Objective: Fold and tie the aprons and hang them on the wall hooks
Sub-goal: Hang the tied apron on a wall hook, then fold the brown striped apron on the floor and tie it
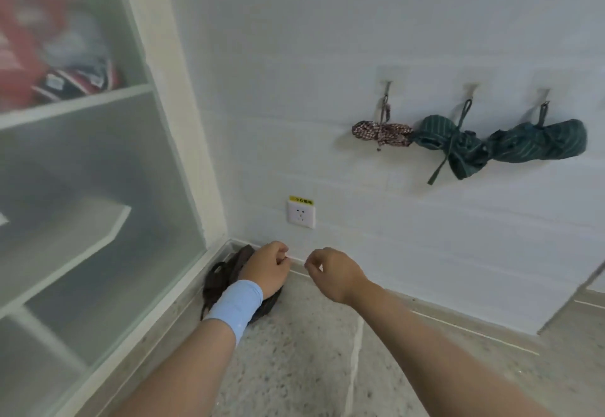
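A dark brown apron (220,280) lies crumpled on the floor in the corner between cabinet and wall. My left hand (266,269), with a light blue wristband, hovers over it, fingers loosely curled with nothing seen in them. My right hand (330,272) is just to its right, apart from the apron, fingers loosely curled and empty. On the wall hang three tied bundles, each from its own hook: a red checked apron (381,133), a green striped apron (453,146) and another green striped apron (540,143).
A frosted-glass cabinet (98,204) with white shelves fills the left side. A wall socket (301,217) sits low on the white wall above the skirting. The floor (311,367) is speckled stone. A dark opening (576,299) shows at the lower right.
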